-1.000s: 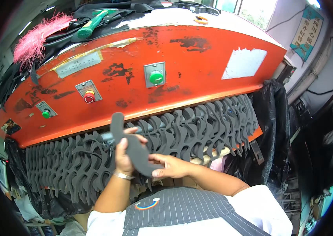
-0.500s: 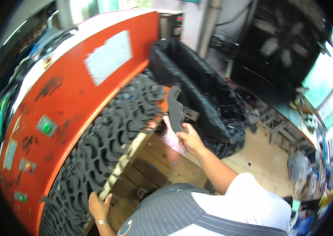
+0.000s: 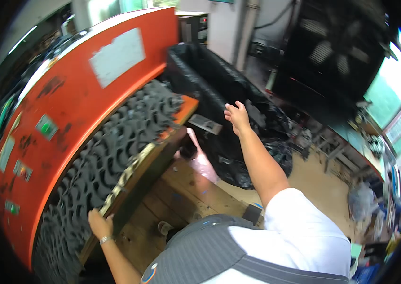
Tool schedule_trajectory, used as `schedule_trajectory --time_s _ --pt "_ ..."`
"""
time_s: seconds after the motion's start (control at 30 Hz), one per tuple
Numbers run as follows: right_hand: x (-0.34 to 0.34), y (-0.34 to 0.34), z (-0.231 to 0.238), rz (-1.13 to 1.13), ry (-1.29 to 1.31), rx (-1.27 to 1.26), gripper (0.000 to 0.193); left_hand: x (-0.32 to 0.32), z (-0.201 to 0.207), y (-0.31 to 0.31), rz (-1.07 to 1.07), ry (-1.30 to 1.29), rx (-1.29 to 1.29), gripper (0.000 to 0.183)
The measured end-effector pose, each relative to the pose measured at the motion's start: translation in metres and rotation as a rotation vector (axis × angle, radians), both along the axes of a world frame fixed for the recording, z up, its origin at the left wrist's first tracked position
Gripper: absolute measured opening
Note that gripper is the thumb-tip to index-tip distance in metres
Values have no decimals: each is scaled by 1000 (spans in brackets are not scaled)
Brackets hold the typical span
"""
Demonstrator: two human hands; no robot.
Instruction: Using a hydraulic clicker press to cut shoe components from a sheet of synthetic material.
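Orange-red metal machine (image 3: 75, 97), left; black plastic-lined bin (image 3: 201, 92), upper centre.
Many dark-grey curved foam pieces (image 3: 115, 135) remain, centre-left; left hand (image 3: 100, 225) clamped on the pale bed edge (image 3: 125, 177); right hand (image 3: 237, 117), fingers apart, beside one blurred grey piece (image 3: 256, 115), apparently released near the bin.

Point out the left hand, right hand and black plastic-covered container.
Left hand (image 3: 99, 225): head view, middle of the hand.
Right hand (image 3: 238, 118): head view, middle of the hand.
Black plastic-covered container (image 3: 192, 84): head view, side wall.
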State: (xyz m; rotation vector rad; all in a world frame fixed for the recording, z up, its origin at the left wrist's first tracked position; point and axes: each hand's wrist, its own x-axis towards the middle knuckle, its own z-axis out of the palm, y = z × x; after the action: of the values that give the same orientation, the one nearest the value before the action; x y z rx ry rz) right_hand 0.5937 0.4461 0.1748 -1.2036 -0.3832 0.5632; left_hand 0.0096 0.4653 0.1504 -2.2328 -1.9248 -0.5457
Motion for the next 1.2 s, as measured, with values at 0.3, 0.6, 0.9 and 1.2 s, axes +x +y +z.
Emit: schedule_trajectory --time_s 0.3,0.6,0.9,1.2 --pt "-215 73 7 664 -612 -85 47 22 -14 -11 119 -89 -211 44" --pt "-376 225 33 750 -1247 -101 48 4 7 -26 -33 -163 -392 40" --pt "-420 290 -10 762 -1486 -426 56 -73 146 53 -716 -1464 -1091 39" --pt "-368 273 12 850 -625 111 31 21 99 224 -150 -1769 -701 41"
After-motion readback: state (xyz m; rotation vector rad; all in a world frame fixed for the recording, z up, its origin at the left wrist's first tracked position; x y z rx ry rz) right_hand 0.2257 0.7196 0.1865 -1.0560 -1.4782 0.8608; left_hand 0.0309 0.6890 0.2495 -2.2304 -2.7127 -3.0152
